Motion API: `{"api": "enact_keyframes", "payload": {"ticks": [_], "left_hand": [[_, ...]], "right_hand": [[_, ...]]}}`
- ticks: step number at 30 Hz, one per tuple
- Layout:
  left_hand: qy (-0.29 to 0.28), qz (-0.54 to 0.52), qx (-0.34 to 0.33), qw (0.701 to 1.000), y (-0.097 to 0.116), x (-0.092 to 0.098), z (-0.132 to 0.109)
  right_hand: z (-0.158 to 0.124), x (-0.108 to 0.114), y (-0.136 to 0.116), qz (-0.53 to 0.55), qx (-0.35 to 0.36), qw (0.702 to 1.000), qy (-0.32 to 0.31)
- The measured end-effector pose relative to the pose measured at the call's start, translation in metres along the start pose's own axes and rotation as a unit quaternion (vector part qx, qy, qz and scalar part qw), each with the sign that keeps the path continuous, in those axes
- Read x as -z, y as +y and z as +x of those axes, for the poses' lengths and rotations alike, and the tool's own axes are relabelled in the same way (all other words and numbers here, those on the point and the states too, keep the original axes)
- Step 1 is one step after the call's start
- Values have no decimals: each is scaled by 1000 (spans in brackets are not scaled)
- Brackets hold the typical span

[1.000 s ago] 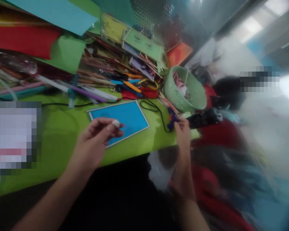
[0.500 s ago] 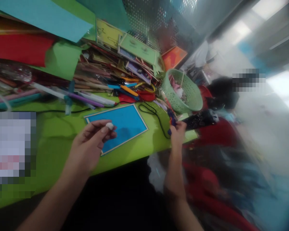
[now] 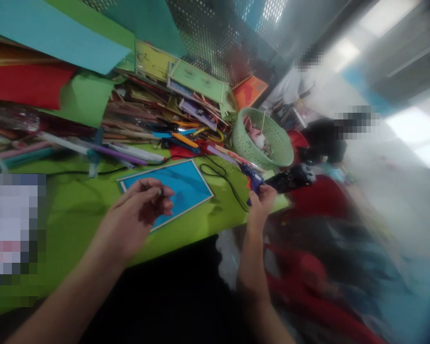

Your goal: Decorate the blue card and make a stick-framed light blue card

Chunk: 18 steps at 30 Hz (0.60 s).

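Closest to me, the person's left hand [image 3: 134, 217] hovers above the lime-green table [image 3: 75, 210], over the near corner of a blue card [image 3: 181, 184] with a pale border that lies flat on the tabletop. The fingers are curled in, thumb against fingertips, pinching a small bit [image 3: 160, 191] too tiny and blurred to name.

Off to the right, at the table's edge, the right hand [image 3: 260, 204] is wrapped round the lower end of a blue glue gun [image 3: 253, 180], which stands with its body above the fingers. A black cord [image 3: 225, 177] loops over the table between the gun and the card. Just beside the gun on its far right lies a long black object [image 3: 289, 177], blurred.

Farther back, a pale green perforated basket [image 3: 268, 143] sits tilted with scraps inside. Left of it spreads a pile of wooden sticks [image 3: 136, 117], with orange-handled tools [image 3: 186, 138] lying on its right edge, near the basket. Framed cards [image 3: 196, 79] lie on top, and sheets of red paper [image 3: 25, 83] and turquoise paper [image 3: 53, 33] lie behind. A dark perforated panel [image 3: 215, 33] rises at the back, and another person [image 3: 324, 141] sits beyond the basket.
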<state>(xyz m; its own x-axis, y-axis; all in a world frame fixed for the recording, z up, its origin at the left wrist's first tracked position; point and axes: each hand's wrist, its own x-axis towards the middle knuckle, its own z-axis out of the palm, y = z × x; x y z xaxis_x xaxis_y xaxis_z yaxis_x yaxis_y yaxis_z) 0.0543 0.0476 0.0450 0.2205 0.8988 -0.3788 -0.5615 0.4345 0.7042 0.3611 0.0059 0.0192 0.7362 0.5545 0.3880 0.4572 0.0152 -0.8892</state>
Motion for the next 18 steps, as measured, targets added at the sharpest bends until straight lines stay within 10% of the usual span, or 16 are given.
{"api": "enact_keyframes", "payload": {"ticks": [6,10,14,18], "left_hand": [[-51,194,-154,968,16,-39,23],[-57,579,-333,742,23,-72,47],[-78,774,-361,514,21,-104,65],[-115,833,-321,435,16,-121,83]], "right_hand": [[-7,0,7,25,8,1000,-11],[-11,4,5,44,12,999,-23],[-12,9,4,60,15,998,-27],[-9,14,7,74,11,997,-26]]}}
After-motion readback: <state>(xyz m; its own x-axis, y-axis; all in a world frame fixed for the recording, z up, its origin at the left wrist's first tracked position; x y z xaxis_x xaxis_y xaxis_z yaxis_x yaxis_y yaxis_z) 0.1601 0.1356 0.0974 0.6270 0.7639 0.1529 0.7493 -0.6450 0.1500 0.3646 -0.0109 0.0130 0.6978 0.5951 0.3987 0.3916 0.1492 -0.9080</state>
